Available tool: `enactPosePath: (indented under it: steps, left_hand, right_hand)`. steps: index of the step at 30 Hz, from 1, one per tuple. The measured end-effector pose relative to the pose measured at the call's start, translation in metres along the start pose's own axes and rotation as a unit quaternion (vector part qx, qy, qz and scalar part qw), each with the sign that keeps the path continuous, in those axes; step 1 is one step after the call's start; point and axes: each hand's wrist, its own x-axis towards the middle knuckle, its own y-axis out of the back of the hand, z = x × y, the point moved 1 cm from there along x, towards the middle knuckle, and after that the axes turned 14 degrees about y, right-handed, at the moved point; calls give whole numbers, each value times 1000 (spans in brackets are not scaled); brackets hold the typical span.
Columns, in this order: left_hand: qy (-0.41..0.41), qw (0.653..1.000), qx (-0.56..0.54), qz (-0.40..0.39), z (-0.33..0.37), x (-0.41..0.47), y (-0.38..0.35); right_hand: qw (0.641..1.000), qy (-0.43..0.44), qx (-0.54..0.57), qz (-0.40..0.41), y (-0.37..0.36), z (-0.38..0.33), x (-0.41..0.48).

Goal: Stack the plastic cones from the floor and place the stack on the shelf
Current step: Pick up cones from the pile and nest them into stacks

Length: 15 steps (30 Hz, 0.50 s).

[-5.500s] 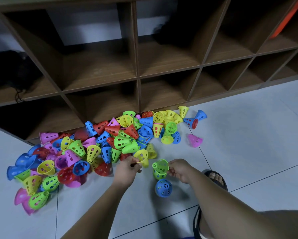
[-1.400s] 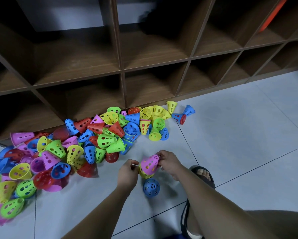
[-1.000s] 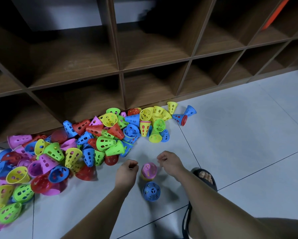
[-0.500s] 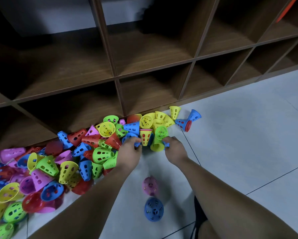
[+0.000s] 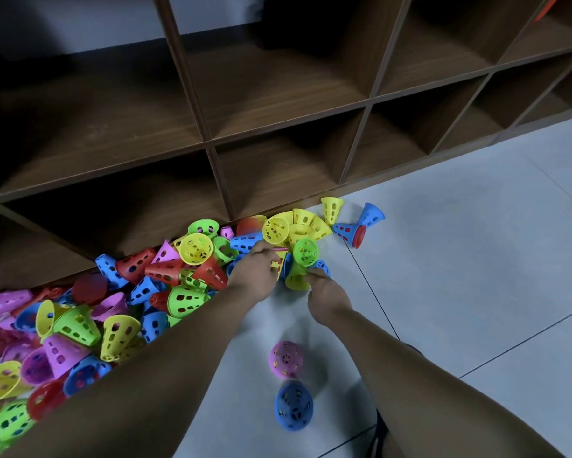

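Left hand [image 5: 255,272]: back up at the right end of the pile, fingers curled against a yellow perforated plastic cone with a pink rim [image 5: 278,264]. The hand covers most of that cone, so I cannot tell whether it is gripped or only touched.
Right hand [image 5: 326,294]: fingertips curled onto the wide end of a lime-green perforated plastic cone [image 5: 296,281], pinching it.
Pile of plastic cones [image 5: 129,299]: red, blue, yellow, green and pink, lying every way on the grey tiled floor [image 5: 460,259] against the foot of the brown wooden cubby shelf [image 5: 278,94]. Its left part runs off the frame, and the left forearm hides some.
Pink stack [image 5: 285,358]: stands narrow end up on the floor between the forearms. It is blurred, and its cone count cannot be made out.
Blue perforated cone [image 5: 293,409]: just nearer than the pink stack, also blurred.
Shelf compartments: in deep shadow at the back, with the upper row cut off.
Dark sandal [image 5: 379,434]: mostly hidden behind the right forearm.
Orange object [image 5: 547,8]: cut off at the top right corner and unidentifiable.
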Motion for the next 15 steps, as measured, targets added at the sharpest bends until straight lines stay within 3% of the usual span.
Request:
enactPosePath:
  steps: [8, 15]
  left_hand:
    - [8, 997, 66, -26, -4, -13, -5]
    - [-9, 996, -32, 84, -8, -60, 15]
  right_hand:
    - [993, -5, 25, 114, 13, -9, -23]
    - [991, 11, -1, 132, 43, -20, -46]
